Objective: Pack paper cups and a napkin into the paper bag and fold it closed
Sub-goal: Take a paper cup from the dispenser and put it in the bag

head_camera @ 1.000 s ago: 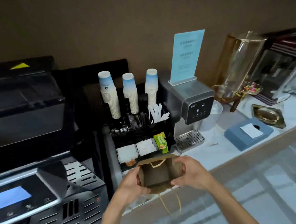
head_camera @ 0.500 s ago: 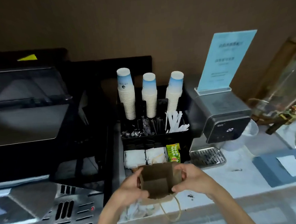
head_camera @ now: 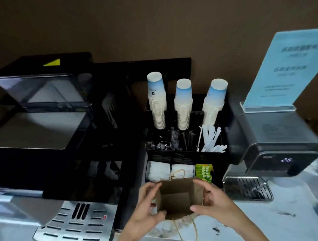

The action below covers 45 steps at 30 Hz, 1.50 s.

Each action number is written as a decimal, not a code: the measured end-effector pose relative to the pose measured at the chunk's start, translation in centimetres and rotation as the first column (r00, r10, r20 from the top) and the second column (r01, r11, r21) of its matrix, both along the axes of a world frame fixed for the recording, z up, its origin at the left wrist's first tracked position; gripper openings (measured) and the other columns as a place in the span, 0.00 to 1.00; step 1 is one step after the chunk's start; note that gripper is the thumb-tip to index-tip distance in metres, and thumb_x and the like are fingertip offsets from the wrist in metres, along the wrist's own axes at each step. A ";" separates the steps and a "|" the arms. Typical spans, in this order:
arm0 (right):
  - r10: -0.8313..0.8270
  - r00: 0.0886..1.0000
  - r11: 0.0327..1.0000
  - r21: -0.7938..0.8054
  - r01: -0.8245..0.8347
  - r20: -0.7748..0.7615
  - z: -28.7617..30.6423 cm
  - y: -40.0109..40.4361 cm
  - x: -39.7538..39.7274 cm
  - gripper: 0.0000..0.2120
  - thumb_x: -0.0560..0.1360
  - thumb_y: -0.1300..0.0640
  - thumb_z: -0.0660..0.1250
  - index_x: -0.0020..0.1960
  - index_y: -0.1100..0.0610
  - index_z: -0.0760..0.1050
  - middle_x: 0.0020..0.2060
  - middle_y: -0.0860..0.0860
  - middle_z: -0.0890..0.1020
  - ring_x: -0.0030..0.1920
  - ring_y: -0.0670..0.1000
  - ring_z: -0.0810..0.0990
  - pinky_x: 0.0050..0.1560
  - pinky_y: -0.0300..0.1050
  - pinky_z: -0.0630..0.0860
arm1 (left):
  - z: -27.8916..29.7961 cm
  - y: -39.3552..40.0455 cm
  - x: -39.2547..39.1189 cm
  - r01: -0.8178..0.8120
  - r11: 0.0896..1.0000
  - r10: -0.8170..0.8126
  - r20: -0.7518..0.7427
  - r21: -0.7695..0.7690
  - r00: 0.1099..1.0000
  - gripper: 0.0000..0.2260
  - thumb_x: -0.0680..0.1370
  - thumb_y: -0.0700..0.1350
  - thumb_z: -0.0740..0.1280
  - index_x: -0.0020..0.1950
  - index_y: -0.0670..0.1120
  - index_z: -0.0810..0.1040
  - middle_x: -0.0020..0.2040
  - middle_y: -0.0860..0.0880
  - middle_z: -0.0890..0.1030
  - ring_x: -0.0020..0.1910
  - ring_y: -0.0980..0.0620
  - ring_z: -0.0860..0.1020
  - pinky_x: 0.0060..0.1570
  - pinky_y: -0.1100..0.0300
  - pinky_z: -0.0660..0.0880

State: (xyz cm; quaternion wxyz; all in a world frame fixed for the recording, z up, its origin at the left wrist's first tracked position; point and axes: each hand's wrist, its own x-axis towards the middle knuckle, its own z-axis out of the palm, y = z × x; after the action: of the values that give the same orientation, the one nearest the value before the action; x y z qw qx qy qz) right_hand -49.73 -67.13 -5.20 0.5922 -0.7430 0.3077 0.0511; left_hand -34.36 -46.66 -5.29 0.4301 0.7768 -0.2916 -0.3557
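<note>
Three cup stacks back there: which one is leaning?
The right stack. It tips toward the right, over the white straws. The left stack and middle stack stand about upright.

Two bare forearms are showing at the bottom centre of the frame, sleeveless to the edge; the left hand (head_camera: 147,207) and right hand (head_camera: 212,203) are wearing no rings, watches or gloves.

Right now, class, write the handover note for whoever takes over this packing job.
Left hand: grip on the paper bag's left side.
Right hand: grip on its right side, holding the mouth open.
Bag: empty, in front of the organiser.
Paper cups: three stacks, untouched.
Napkins: in the front compartments.
Done: bag opened.
Left: add cups and napkin, fold closed.
</note>
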 end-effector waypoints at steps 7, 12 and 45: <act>0.005 0.999 1.000 -0.005 -0.005 0.053 0.3 0.0 0.6 0.38 0.62 0.42 0.79 0.67 0.32 0.67 0.38 0.48 0.75 0.34 0.46 0.75 0.39 0.40 0.73 | 0.2 -0.7 1.3 0.089 0.994 -0.093 -0.062 -0.066 0.994 0.36 0.74 0.35 0.72 0.76 0.52 0.60 0.76 0.63 0.55 0.67 0.81 0.57 0.58 0.84 0.62; 0.035 0.996 0.992 -0.122 -0.025 0.080 0.7 0.1 1.6 0.30 0.65 0.44 0.78 0.64 0.32 0.70 0.45 0.49 0.74 0.33 0.40 0.71 0.38 0.31 0.71 | -0.5 -1.6 2.7 0.152 0.987 -0.155 -0.051 -0.053 0.987 0.39 0.74 0.39 0.71 0.79 0.52 0.54 0.78 0.64 0.50 0.74 0.71 0.50 0.61 0.85 0.56; 0.179 0.962 0.626 -0.778 0.051 0.207 18.4 -10.4 31.7 0.17 0.71 0.47 0.74 0.51 0.58 0.76 0.57 0.56 0.77 0.61 0.56 0.73 0.52 0.44 0.67 | -2.2 -3.4 4.2 0.242 0.966 -0.223 -0.186 0.087 0.957 0.57 0.63 0.54 0.79 0.79 0.58 0.42 0.71 0.73 0.40 0.74 0.61 0.47 0.78 0.56 0.51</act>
State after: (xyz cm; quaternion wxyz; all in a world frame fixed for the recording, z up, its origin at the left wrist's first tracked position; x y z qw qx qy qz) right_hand -18.01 -77.54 13.25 0.2470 -0.9356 0.1909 -0.1648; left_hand -30.16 -50.09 -7.50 0.3661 0.7254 -0.3222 -0.4858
